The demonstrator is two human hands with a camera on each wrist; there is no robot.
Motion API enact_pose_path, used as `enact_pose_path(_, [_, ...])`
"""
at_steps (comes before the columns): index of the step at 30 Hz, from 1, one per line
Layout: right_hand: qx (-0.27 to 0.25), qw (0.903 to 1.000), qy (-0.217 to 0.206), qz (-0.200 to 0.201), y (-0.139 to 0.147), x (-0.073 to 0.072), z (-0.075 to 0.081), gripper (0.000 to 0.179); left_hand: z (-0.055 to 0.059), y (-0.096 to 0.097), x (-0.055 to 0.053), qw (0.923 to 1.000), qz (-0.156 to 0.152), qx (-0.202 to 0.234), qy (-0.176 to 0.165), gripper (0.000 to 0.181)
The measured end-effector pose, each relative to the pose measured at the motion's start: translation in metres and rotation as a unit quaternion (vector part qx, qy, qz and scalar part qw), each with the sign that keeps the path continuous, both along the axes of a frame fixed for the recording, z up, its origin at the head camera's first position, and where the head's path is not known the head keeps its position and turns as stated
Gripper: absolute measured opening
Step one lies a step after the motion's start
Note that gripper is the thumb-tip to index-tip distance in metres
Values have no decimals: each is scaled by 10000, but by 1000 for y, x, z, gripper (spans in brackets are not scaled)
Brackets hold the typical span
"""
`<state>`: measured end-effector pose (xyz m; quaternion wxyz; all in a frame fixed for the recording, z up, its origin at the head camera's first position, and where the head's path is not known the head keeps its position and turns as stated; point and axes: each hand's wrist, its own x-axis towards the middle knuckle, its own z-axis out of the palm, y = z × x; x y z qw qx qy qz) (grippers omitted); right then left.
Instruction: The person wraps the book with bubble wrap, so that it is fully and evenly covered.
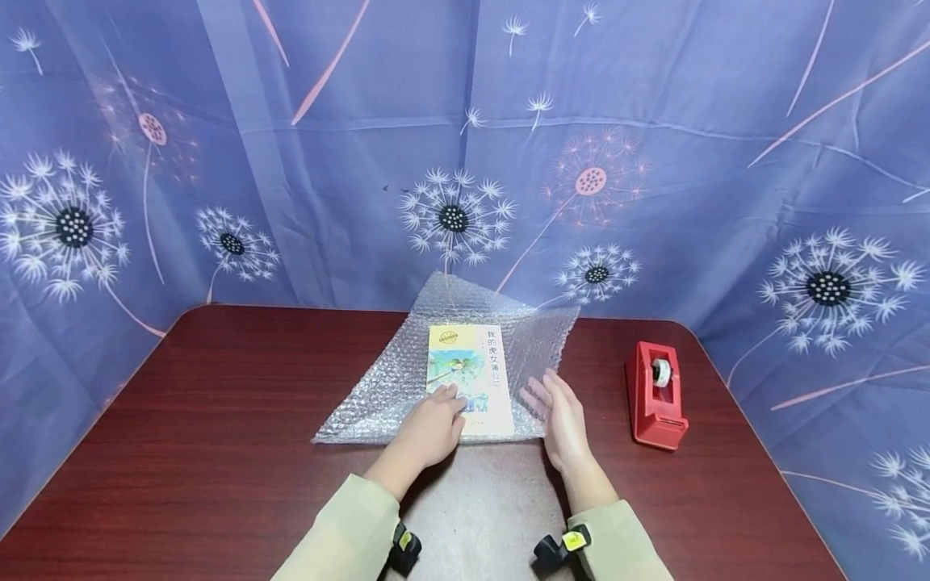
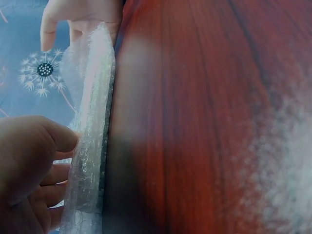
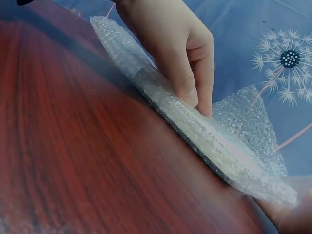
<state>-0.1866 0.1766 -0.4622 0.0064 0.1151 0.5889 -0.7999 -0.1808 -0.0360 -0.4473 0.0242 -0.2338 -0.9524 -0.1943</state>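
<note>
A paperback book (image 1: 501, 379) with a yellow, white and green cover lies on a sheet of bubble wrap (image 1: 385, 387). The wrap's near edge is folded up along the book's lower end. My left hand (image 1: 430, 426) rests on the lower left of the cover, its fingertips pressing down; in the right wrist view this left hand (image 3: 170, 46) points down onto the wrapped edge. Beside the book's right side, my right hand (image 1: 565, 420) is at the wrap's right edge with fingers extended and slightly blurred. Part of the right hand (image 3: 292, 212) shows low in the right wrist view.
A red tape dispenser (image 1: 657, 395) with a white roll stands on the right of the dark red wooden table (image 1: 182, 420). Behind the table hangs a blue curtain (image 1: 349, 177) with dandelion prints. The wrap's far corner reaches up against it.
</note>
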Motion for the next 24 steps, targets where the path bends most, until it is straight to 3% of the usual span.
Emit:
enact_pose_path(13, [-639, 9905, 312, 1173, -11, 3, 1, 53, -3, 0, -2, 9999, 47, -90, -31, 35])
enact_pose_path(19, [-1156, 9828, 530, 1336, -18, 3, 1, 54, -5, 0, -2, 9999, 42, -101, 56, 35])
enact_pose_path(24, [-935, 9834, 746, 1367, -23, 3, 2, 57, -4, 0, -2, 9999, 31, -95, 0, 35])
